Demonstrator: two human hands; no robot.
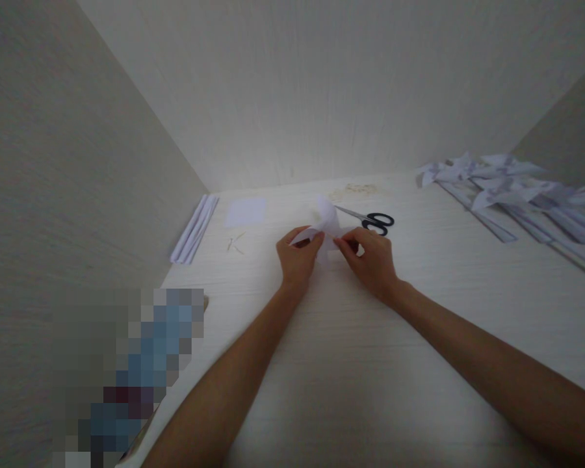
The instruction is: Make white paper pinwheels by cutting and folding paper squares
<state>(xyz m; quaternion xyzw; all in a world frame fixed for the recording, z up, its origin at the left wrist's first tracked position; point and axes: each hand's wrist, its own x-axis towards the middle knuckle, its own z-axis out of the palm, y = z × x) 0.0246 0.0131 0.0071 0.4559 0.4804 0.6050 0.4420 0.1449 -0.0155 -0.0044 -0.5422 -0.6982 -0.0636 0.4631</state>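
Between my hands, above the white table, is a white paper pinwheel (327, 213) with its flaps curled up and bent inward. My left hand (297, 257) pinches it from the left, thumb and fingers closed near the middle of the paper. On the other side my right hand (373, 260) has its thumb and forefinger pressed together at the paper's right edge. Just behind the right hand lie scissors (369, 218) with black handles, blades pointing left. The fingers partly hide the pinwheel's centre.
White rolled paper sticks (195, 229) lie at the left wall, beside a square paper sheet (245, 212) and several thin strips (234, 244). Pale scraps (361, 190) are scattered at the back. Several finished pinwheels (504, 175) on paper sticks lie at the right. Walls enclose the table.
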